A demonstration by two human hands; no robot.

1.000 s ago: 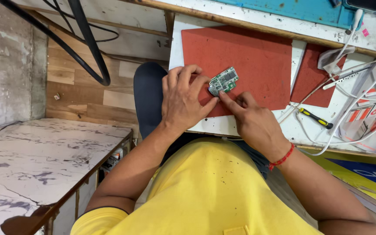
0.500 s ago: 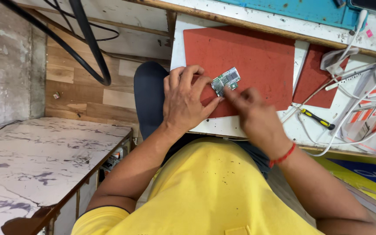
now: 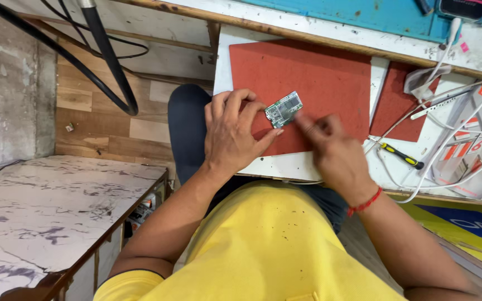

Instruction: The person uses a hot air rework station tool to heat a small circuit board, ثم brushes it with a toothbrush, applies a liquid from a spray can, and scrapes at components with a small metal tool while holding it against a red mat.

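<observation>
**Small circuit board pinned on red mat; right hand in motion**

Changes from a second ago: the small green circuit board [image 3: 283,108] keeps its spot on the red mat [image 3: 319,83], near the mat's lower left part. The left hand [image 3: 234,131] has stayed at the board's 8 o'clock, fingers curled, fingertips [image 3: 268,109] touching the board's left edge and thumb stretched under it. The hand is partly closed and steadies the board rather than wrapping round it. The right hand [image 3: 330,147] was sharp a second ago, fingertips on the board's lower right corner. Now it is smeared by motion blur and sits at the board's 4 o'clock, fingertips just beside the board's right edge. Red thread on the right wrist [image 3: 365,203] unchanged.

Hard to make out:
- The blur hides the right hand's finger pose. Cannot tell how far open it is, whether it pinches anything, or whether it touches the board.
- Parts on the board are too small to tell.
- The mat's near left corner is covered by the left hand.

Surroundings: yellow-handled screwdriver [image 3: 400,155] at the board's 4 o'clock, well apart, among white cables [image 3: 436,78]. A second red mat [image 3: 397,103] lies at 3 o'clock, partly under the cables. The yellow shirt [image 3: 263,245] fills the bottom of the frame.
</observation>
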